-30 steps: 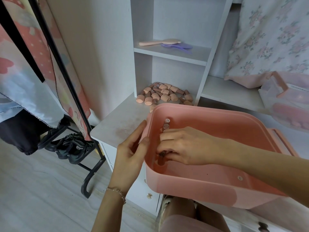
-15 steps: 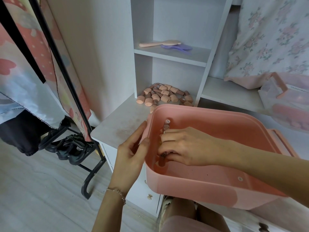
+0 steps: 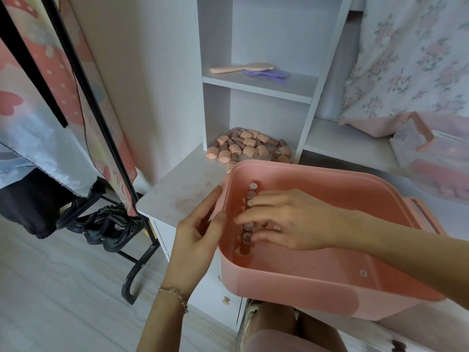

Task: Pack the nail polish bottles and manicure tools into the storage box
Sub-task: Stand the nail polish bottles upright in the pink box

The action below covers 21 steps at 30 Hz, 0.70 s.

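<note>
Nail polish bottles (image 3: 250, 219) are standing in a row along the left inner wall of the pink storage box (image 3: 317, 283), caps up. The box is sitting at the front of the white worktop (image 3: 182, 191), overhanging its edge above the person's knees. The right hand (image 3: 286, 222) is reaching into the box, its fingers lying across the row and lightly curled over the bottles; whether it is actually pinching one cannot be told from here. The left hand (image 3: 200, 240) is resting against the box's outer left wall, fingers fairly straight, thumb near the rim, steadying it. A thin bracelet (image 3: 175, 295) is circling the left wrist.

Behind the box, a heap of loose bottles (image 3: 248, 148) is lying on the worktop in the lower shelf opening. On the shelf (image 3: 266, 85) above, a pink hairbrush (image 3: 241, 67) is lying beside a purple comb (image 3: 266, 73). A clear lidded container (image 3: 436, 153) with a pink handle is sitting at the right, and dark shoes (image 3: 109, 224) are resting on the rack at the left.
</note>
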Motion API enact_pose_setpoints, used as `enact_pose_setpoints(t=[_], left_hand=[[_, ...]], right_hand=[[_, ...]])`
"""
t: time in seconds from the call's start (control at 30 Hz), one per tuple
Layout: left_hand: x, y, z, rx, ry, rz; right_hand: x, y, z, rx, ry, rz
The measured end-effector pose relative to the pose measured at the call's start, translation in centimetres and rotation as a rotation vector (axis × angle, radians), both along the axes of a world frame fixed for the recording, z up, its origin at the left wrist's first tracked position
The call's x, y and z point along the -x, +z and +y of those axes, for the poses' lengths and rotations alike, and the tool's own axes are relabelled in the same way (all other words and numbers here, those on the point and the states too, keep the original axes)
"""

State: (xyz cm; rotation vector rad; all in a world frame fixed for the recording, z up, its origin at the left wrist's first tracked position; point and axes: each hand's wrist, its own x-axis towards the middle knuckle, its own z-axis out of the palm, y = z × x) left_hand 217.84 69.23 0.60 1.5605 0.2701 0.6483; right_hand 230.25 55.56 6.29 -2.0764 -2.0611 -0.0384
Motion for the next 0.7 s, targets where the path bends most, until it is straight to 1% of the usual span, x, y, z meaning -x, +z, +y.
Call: enact_pose_setpoints(t=[0.07, 0.13, 0.3, 0.4, 0.53, 0.7], left_hand=[[0.0, 0.1, 0.3, 0.013, -0.024, -0.007], [-0.2, 0.5, 0.8, -0.02, -0.028, 0.0], [-2.0, 1.5, 2.8, -0.051, -0.005, 0.062], [-4.3, 2.4, 4.2, -0.113, 0.017, 0.133], [-8.5, 2.5, 6.6, -0.152, 0.098, 0.231], [-14.8, -0.4, 9.9, -0.379, 0.16, 0.485]], right_hand=[[-0.7, 0.7, 0.0, -0.081, -0.077, 0.05], [-1.8, 1.3, 0.0, -0.136, -0.152, 0.064], [-5.5, 1.8, 0.7, -0.196, -0.378, 0.127], [-8.1, 1.7, 1.8, -0.195, -0.471, 0.157], [-12.1, 1.0, 3.9, -0.117, -0.582, 0.209], [-17.3, -1.6, 8.0, 0.087, -0.696, 0.305]])
